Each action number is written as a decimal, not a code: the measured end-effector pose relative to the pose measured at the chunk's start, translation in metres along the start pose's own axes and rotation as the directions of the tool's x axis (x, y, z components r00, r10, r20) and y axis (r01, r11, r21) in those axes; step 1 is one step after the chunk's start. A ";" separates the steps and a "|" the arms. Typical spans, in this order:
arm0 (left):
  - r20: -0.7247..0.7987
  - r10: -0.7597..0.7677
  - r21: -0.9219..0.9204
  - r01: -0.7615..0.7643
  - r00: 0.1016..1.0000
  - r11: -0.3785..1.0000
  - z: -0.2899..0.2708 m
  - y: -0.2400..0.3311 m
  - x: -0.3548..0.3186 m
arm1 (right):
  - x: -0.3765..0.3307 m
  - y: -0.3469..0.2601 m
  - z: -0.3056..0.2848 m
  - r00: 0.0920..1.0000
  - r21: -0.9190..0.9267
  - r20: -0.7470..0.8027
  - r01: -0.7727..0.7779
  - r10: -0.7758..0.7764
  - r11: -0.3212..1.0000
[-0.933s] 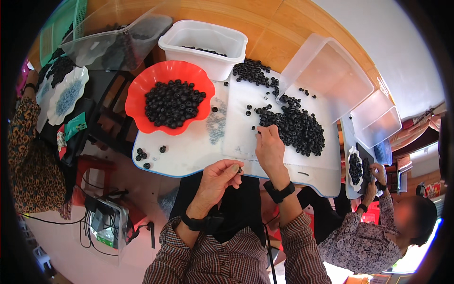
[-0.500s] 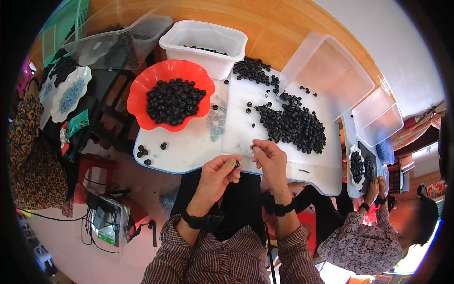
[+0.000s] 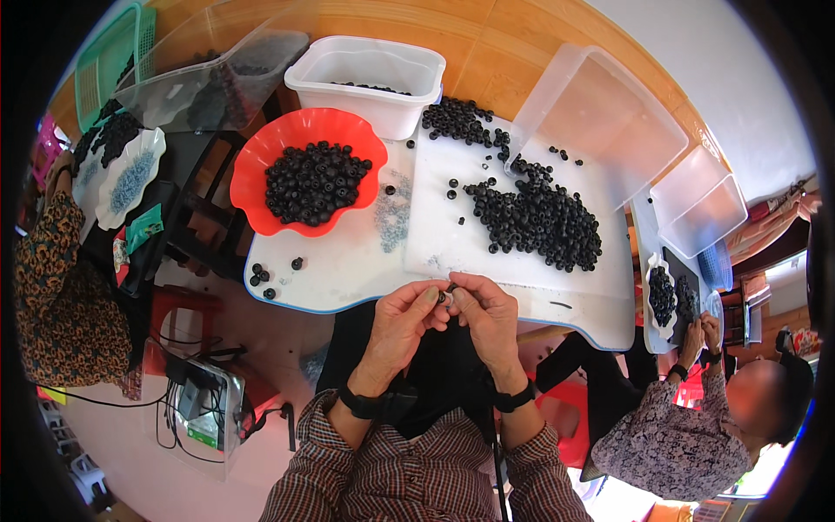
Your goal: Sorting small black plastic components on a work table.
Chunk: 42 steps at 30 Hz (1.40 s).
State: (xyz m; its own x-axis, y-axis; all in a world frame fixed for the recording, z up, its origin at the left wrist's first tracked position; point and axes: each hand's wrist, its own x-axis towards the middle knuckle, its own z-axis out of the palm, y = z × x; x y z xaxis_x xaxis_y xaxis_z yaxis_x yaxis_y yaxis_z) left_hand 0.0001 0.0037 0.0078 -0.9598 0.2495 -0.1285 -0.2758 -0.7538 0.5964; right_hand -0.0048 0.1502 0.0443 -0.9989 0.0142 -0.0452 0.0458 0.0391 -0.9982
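Just in front of the table edge, my left hand (image 3: 400,324) pinches a small black round part (image 3: 442,297) between thumb and fingers. My right hand (image 3: 489,322) meets it there, its thumb and fingertips closed at the part; whatever it holds is too small to make out. On the white table (image 3: 339,280), a heap of similar black parts (image 3: 539,222) spreads beyond my right hand. A red scalloped bowl (image 3: 246,178) full of black parts (image 3: 317,183) stands to the left. Tiny clear bluish pieces (image 3: 393,219) lie scattered beside the bowl.
Behind the bowl stands a white tub (image 3: 365,109) with black parts inside. A clear plastic bin (image 3: 609,122) is tilted at the heap's right. At far right, a co-worker (image 3: 670,435) sits by a white dish (image 3: 661,296); another person (image 3: 65,296) is at far left.
My right hand has moved left and down to my left hand, and their fingertips now meet at the black part. The left hand stays nearly in place.
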 end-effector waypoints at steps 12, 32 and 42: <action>0.032 -0.004 -0.093 0.007 0.999 0.996 0.003 0.007 -0.003 | -0.005 -0.006 0.002 0.999 0.128 0.031 -0.025 0.021 0.991; -0.053 0.037 -0.079 -0.041 0.998 0.996 0.006 0.009 -0.006 | -0.009 -0.010 0.015 0.952 -0.167 0.041 0.306 -0.304 0.937; -0.047 0.064 0.029 -0.063 0.997 0.998 0.007 0.009 -0.008 | -0.010 -0.013 0.013 0.933 -0.311 0.038 0.350 -0.357 0.883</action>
State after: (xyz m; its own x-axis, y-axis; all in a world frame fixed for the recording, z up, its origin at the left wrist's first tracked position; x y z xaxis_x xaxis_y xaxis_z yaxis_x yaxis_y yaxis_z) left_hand 0.0052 -0.0009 0.0200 -0.9769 0.1717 -0.1272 -0.2133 -0.7500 0.6261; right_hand 0.0041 0.1369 0.0574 -0.9492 -0.0384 0.3125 -0.3056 0.3507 -0.8852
